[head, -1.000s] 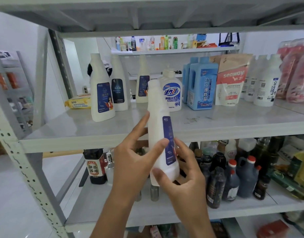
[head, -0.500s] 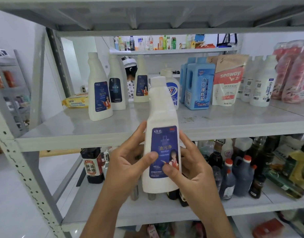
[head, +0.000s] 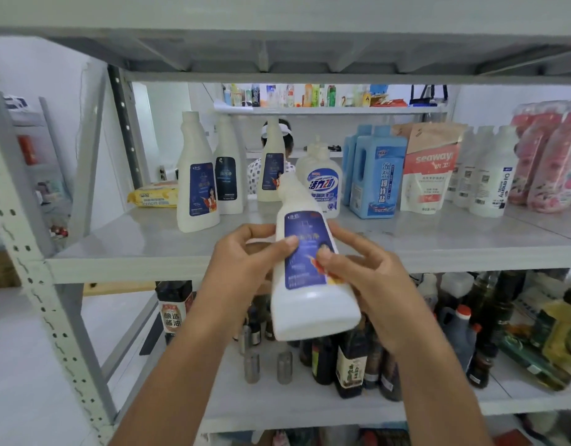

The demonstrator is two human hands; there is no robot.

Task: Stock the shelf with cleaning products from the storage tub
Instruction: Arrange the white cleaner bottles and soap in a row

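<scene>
1. White plastic with a blue label: the bottle (head: 310, 310) was in the air in front of the edge of the middle shelf (head: 142, 243). It was tilted, its neck leaning up and to the left and its base below the shelf board. The storage tub was not in view.
2. Both hands gripped it. The left hand (head: 242, 268) had its thumb pressed on the label and its fingers curled round the back. The right hand (head: 377, 284) clasped it the same way from the other side.
3. The step looked like setting this bottle down beside its own kind. To do that well, it probably needed:
   - lifting until the base cleared the shelf edge;
   - straightening upright with the label facing out;
   - lowering flat onto the bare board to the right of the front bottle;
   - care that the neck did not knock the neighbours;
   - one hand let go only once it stood steady.
4. Counted on the middle shelf:
   - three matching bottles (head: 197, 188), making four with the held one;
   - two blue jugs (head: 379, 175);
   - one brown-and-red pouch (head: 429, 175);
   - one yellow pack (head: 153, 195);
   - one round bottle (head: 323, 188), perhaps with a second behind it;
   - about three plain white bottles (head: 493, 178);
   - at least two pink packs (head: 548, 169).
5. The dark bottles (head: 352, 365) on the lower shelf stood too crowded to count.
</scene>
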